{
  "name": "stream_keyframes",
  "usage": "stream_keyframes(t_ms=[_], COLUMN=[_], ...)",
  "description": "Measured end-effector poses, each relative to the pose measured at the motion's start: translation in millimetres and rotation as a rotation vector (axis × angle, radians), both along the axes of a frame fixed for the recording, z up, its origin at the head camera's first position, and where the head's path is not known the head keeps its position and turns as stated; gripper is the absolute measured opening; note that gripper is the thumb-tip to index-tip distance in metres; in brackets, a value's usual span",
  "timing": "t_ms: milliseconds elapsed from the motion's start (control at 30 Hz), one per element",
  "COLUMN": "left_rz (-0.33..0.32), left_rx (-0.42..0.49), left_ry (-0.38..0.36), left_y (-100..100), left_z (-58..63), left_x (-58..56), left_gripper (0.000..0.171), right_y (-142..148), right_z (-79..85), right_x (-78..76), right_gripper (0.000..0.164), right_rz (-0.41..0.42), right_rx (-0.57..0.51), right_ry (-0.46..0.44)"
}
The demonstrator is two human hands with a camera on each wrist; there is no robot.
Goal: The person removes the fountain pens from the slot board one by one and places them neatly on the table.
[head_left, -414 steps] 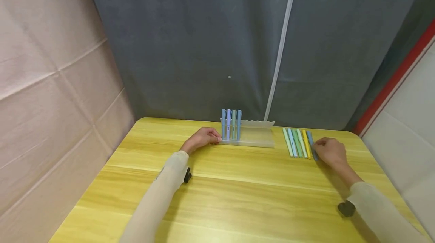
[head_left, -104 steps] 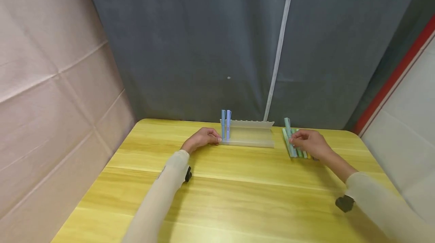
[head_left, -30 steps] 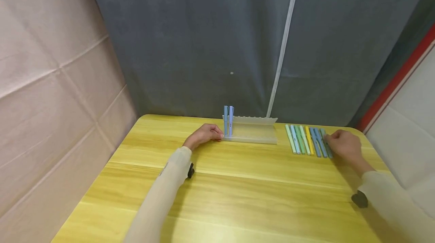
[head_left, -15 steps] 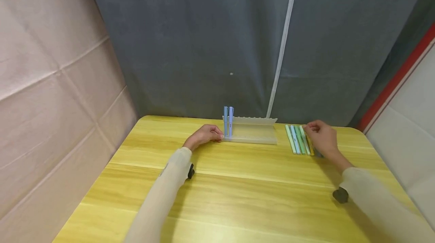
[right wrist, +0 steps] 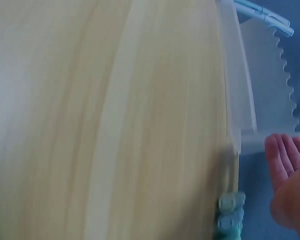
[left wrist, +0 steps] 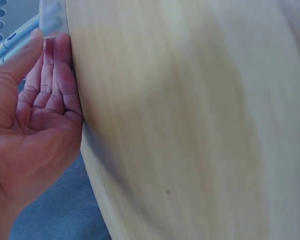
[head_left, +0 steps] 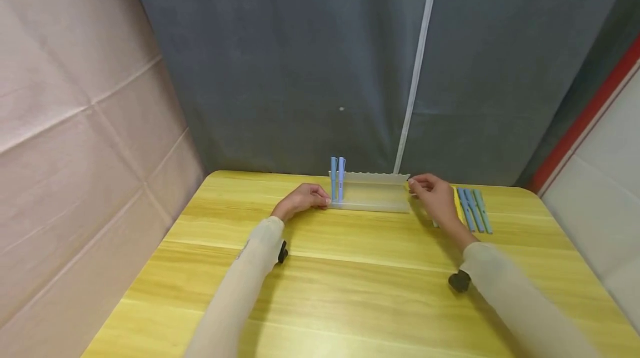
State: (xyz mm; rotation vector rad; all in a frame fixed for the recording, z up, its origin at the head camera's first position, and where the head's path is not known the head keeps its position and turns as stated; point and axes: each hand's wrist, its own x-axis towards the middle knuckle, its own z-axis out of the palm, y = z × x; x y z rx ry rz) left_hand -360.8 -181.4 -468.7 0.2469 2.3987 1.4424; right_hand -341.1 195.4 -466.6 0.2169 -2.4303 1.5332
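Note:
A clear pen rack with a scalloped back edge stands near the table's far edge. Two pens, one blue and one lilac, lean upright in its leftmost slots. My left hand pinches the rack's left end; in the left wrist view the thumb lies on one side and the fingers on the other. At the rack's right end, my right hand has its fingertips close to the upper corner. In the right wrist view its fingers are fairly straight, with nothing seen held.
Right of the rack several pens lie side by side; two blue pens and a green pen show, while my right hand covers most of the others. A dark curtain hangs behind the wooden table.
Two of the rack's upright pens moved to the right end of the row on the table. My right hand has since moved left from that row to the rack's right end; the left stayed put.

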Motion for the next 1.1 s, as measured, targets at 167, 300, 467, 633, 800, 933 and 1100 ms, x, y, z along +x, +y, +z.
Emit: stream_keyframes(t_ms=[167, 300, 467, 633, 800, 933, 1100], left_rz=[0.003, -0.002, -0.010, -0.005, 0.000, 0.004, 0.006], left_rx=[0.009, 0.013, 0.012, 0.016, 0.021, 0.016, 0.016], left_ry=[0.001, 0.004, 0.001, -0.009, -0.009, 0.003, 0.009], left_y=[0.8, 1.2, 0.0, -2.2, -2.5, -1.7, -0.9], left_z=[-1.6, -2.2, -1.4, -0.5, 0.1, 0.2, 0.6], left_x=[0.3, 1.3, 2.2, 2.1, 1.9, 3.1, 4.3], left_gripper=[0.013, 0.014, 0.015, 0.014, 0.014, 0.015, 0.015], right_y=[-24.3, -42.2, -67.1, -95.4, -119.5, -133.0, -145.6], right_z=[-4.0, -5.9, -7.7, -10.0, -10.4, -10.5, -7.9], right_x=[-4.5, -5.8, -6.2, -7.3, -7.1, -7.6, -11.0], right_gripper=[0.037, 0.039, 0.043, 0.045, 0.045, 0.046, 0.043], right_rz=[0.095, 0.158, 0.162, 0.186, 0.227, 0.236, 0.209], right_rx=[-0.070, -0.063, -0.021, -0.019, 0.015, 0.056, 0.074], right_ry=[-0.038, -0.059, -0.076, -0.101, -0.124, -0.125, -0.130])
